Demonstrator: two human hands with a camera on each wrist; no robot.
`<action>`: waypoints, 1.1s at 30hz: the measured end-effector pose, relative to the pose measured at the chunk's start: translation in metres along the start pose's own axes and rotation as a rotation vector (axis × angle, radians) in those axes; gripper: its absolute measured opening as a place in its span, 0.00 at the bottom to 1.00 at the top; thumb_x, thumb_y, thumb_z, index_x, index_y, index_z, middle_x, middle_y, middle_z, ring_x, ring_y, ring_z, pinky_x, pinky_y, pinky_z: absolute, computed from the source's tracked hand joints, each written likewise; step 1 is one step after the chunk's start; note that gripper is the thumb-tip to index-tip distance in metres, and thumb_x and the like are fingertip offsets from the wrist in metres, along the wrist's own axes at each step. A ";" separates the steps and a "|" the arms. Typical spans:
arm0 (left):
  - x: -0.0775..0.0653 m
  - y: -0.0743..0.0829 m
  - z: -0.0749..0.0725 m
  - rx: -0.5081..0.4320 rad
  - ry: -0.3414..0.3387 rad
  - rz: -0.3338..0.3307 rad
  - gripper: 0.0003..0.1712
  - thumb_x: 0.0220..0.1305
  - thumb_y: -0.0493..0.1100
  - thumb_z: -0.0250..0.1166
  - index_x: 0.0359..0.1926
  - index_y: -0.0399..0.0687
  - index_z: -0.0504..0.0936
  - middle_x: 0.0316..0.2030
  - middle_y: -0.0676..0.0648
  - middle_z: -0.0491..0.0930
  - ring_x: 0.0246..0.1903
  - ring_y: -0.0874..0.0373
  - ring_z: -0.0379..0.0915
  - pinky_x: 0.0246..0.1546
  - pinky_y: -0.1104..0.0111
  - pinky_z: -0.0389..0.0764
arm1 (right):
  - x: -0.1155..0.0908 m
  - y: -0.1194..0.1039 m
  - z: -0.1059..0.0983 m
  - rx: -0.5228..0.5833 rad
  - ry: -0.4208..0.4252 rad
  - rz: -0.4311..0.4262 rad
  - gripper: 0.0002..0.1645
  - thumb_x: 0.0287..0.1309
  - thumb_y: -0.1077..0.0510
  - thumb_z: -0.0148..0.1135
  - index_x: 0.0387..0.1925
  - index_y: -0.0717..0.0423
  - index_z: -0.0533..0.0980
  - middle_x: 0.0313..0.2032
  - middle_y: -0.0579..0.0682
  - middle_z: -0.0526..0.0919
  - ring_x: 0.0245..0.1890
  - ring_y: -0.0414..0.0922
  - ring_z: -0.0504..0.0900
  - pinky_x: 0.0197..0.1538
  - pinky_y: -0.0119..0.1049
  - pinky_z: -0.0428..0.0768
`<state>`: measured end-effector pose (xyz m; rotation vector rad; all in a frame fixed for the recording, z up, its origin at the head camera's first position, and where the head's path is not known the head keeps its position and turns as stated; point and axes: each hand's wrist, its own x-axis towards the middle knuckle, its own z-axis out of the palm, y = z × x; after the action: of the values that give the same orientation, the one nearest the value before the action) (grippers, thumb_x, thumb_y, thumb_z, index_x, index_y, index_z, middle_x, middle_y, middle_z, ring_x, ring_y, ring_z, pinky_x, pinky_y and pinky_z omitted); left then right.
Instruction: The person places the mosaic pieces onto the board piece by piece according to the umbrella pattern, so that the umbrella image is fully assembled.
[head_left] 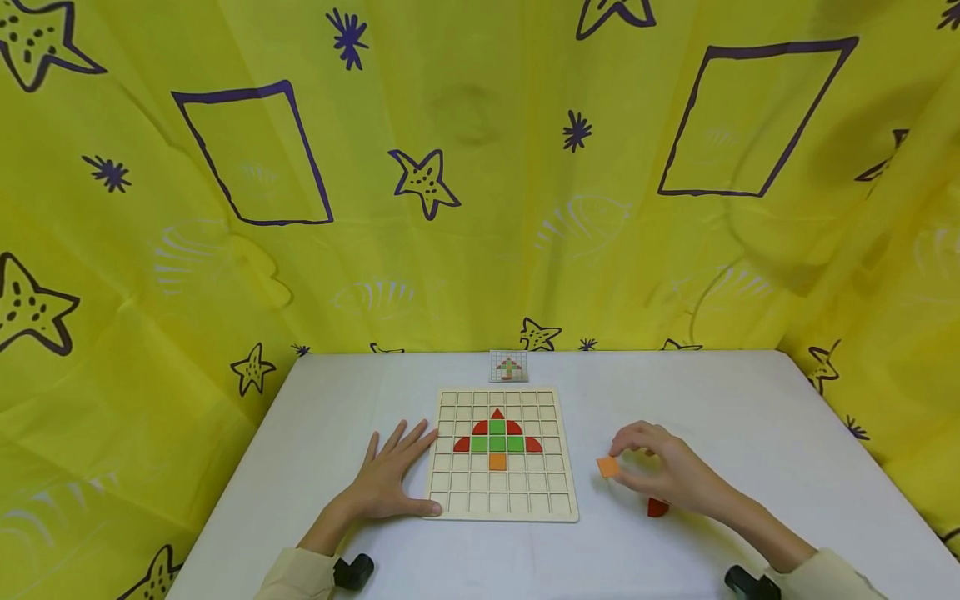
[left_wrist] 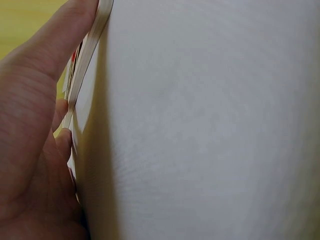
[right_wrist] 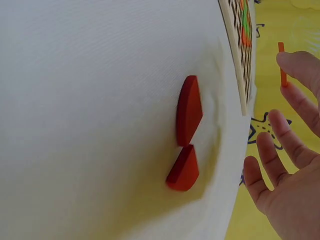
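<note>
A pale wooden grid board [head_left: 457, 500] lies on the white table, with red, green and orange tiles set in its cells. Below the green tiles sits one orange square tile [head_left: 497, 462]. My left hand [head_left: 386, 479] rests with spread fingers at the board's left edge, thumb by the lower corner. To the right of the board, my right hand [head_left: 671, 467] pinches another orange square tile [head_left: 608, 467] between thumb and index finger, above the table. Beneath that hand are two red curved-edge tiles [right_wrist: 190, 112], close together in the right wrist view; the head view shows one partly.
Behind the board stands a small card [head_left: 508, 366] printed with a coloured grid pattern. The white table [head_left: 360, 375] ends at a yellow curtain [head_left: 480, 250] with dark star drawings. A dark wrist camera sits at each sleeve cuff.
</note>
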<state>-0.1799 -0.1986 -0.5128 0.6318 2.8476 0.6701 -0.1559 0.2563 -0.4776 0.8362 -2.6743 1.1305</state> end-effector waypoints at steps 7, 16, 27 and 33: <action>-0.001 -0.001 0.001 -0.006 0.017 0.015 0.66 0.44 0.74 0.76 0.80 0.56 0.60 0.81 0.46 0.52 0.80 0.37 0.35 0.70 0.30 0.29 | 0.015 -0.007 0.005 0.008 0.013 0.036 0.17 0.54 0.58 0.79 0.40 0.38 0.80 0.44 0.35 0.81 0.44 0.47 0.79 0.45 0.42 0.81; 0.000 0.000 -0.001 -0.008 -0.003 0.015 0.66 0.45 0.75 0.76 0.80 0.56 0.59 0.81 0.46 0.51 0.80 0.38 0.34 0.71 0.30 0.28 | 0.034 -0.019 0.020 0.045 0.005 0.071 0.16 0.53 0.55 0.80 0.39 0.39 0.81 0.45 0.37 0.81 0.46 0.51 0.80 0.47 0.44 0.82; -0.001 0.001 -0.002 0.003 0.015 0.023 0.66 0.45 0.73 0.76 0.80 0.55 0.60 0.81 0.46 0.52 0.80 0.37 0.36 0.71 0.30 0.30 | 0.056 -0.038 0.042 0.088 -0.005 0.053 0.15 0.53 0.55 0.80 0.40 0.45 0.82 0.45 0.41 0.82 0.45 0.53 0.79 0.46 0.50 0.82; -0.003 0.002 -0.002 -0.019 0.023 0.022 0.66 0.44 0.73 0.77 0.80 0.55 0.61 0.80 0.45 0.53 0.80 0.36 0.36 0.70 0.29 0.30 | 0.063 -0.046 0.057 0.137 -0.040 0.073 0.13 0.54 0.54 0.79 0.40 0.47 0.82 0.44 0.43 0.82 0.44 0.54 0.78 0.46 0.48 0.81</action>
<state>-0.1769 -0.1986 -0.5099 0.6583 2.8559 0.7115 -0.1788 0.1622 -0.4698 0.7945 -2.7053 1.3410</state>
